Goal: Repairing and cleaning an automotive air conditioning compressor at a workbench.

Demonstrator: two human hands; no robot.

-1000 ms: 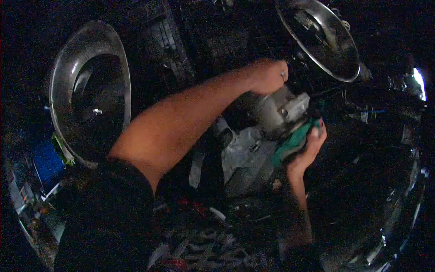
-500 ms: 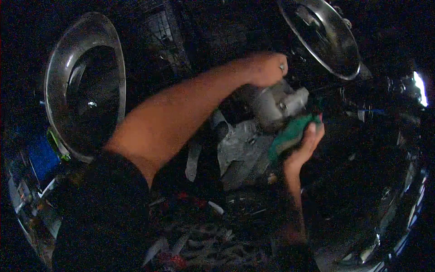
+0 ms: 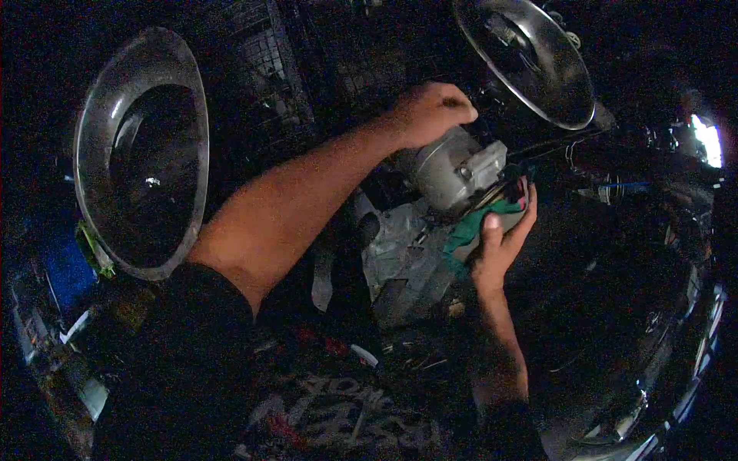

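Observation:
A grey cast-metal housing, rounded with a squared lug on its right side, sits in the middle of the view. My left hand reaches across from the left and is curled over its far end; the fingertips are hidden from view. My right hand grips a green cloth, thumb on top, pressed against the near right side of the housing. A bit of pink shows at the cloth's far edge. Below the housing lies a larger grey cast-metal piece, resembling an engine casing.
At the left stands a large shiny basin. Another shiny basin is at the far right. A dark grid-like rack runs along the back. Something blue lies beside the left basin. Much of the surroundings is too dark to make out.
The view has shifted slightly, moving the scene a little left. My left hand has turned, showing more of its back. My right hand's thumb and the cloth have shifted along the housing.

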